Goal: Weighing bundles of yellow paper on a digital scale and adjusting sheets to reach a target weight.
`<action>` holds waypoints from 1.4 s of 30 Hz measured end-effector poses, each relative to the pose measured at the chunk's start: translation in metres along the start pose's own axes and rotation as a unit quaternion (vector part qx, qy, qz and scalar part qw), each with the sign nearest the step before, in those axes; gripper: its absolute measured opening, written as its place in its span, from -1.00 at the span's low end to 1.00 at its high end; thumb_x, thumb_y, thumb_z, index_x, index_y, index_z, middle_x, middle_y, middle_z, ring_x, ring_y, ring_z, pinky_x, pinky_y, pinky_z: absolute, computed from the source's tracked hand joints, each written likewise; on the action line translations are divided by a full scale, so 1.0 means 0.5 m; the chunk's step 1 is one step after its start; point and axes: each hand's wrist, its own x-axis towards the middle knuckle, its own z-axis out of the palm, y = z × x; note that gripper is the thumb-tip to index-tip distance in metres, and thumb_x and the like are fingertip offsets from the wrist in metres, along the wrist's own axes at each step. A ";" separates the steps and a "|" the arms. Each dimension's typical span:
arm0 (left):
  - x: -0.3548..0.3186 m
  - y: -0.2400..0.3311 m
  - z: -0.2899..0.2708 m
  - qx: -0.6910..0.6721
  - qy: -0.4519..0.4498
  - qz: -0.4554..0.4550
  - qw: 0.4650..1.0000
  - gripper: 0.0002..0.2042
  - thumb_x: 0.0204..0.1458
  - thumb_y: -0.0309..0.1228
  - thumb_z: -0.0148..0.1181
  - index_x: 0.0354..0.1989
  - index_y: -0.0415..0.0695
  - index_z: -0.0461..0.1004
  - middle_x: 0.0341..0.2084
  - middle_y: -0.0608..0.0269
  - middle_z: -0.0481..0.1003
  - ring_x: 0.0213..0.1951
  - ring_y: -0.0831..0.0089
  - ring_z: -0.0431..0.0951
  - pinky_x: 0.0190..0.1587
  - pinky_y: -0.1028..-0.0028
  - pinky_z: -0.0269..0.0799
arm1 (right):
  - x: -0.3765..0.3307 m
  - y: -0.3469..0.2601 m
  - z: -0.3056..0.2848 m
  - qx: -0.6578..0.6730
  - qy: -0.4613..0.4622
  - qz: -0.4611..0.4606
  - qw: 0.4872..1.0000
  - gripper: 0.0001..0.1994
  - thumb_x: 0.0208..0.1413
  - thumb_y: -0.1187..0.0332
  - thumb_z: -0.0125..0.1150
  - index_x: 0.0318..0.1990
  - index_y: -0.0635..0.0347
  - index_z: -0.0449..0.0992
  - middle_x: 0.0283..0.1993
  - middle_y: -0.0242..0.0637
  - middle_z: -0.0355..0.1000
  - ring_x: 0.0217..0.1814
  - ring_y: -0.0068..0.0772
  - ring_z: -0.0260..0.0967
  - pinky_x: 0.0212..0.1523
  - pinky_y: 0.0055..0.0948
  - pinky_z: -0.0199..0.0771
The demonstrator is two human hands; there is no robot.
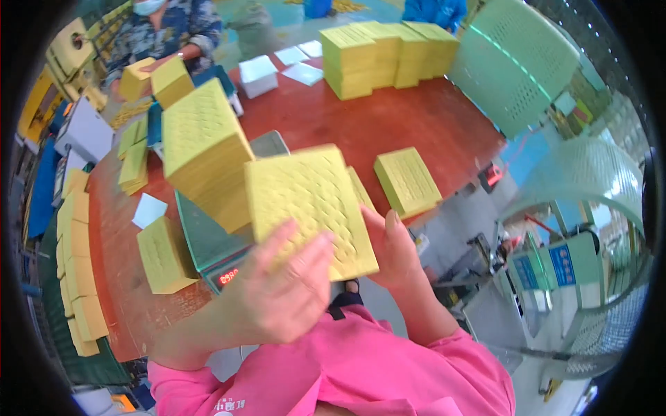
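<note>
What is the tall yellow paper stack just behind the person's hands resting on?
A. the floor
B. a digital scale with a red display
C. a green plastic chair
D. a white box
B: the tall yellow stack sits on the metal platform of the digital scale, whose red display glows at its front.

Single head view, fisheye, looks steeply down from above the red table [388, 125]; near, table's close edge just below lens.
</note>
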 end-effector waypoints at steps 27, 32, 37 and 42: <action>0.120 0.191 0.665 -0.430 0.042 -0.534 0.727 -0.39 0.15 -0.43 0.17 0.33 -0.37 0.10 0.31 -0.25 0.14 0.35 -0.02 0.15 0.39 0.22 0.00 | 0.007 -0.418 -0.401 -0.539 0.269 -0.001 0.798 -0.48 0.10 0.60 -0.01 0.28 0.36 0.24 0.13 -0.17 0.40 0.17 -0.41 0.34 0.18 -0.41 0.31; 0.130 0.195 0.682 -0.370 0.078 -0.554 0.742 -0.38 0.05 -0.48 0.21 0.29 -0.35 0.14 0.25 -0.24 0.21 0.33 -0.07 0.17 0.36 0.20 0.08 | 0.014 -0.403 -0.417 -0.562 0.244 0.019 0.790 -0.46 0.08 0.62 0.00 0.29 0.34 0.25 0.18 -0.21 0.38 0.21 -0.38 0.33 0.23 -0.39 0.28; 0.139 0.229 0.735 -0.321 0.108 -0.556 0.759 -0.34 -0.03 -0.54 0.19 0.30 -0.32 0.12 0.23 -0.25 0.22 0.30 -0.13 0.17 0.36 0.15 0.08 | -0.006 -0.416 -0.399 -0.723 0.217 -0.054 0.654 -0.53 0.11 0.61 0.00 0.23 0.35 0.32 0.12 -0.18 0.40 0.12 -0.41 0.36 0.14 -0.45 0.34; 0.153 0.236 0.715 -0.337 0.107 -0.602 0.716 -0.31 0.00 -0.54 0.17 0.32 -0.42 0.02 0.28 -0.29 0.14 0.32 -0.10 0.16 0.36 0.19 0.09 | -0.024 -0.411 -0.442 -0.844 0.180 -0.081 0.498 -0.58 0.13 0.53 0.11 0.18 0.37 0.37 0.01 -0.08 0.43 -0.05 -0.28 0.43 -0.03 -0.39 0.42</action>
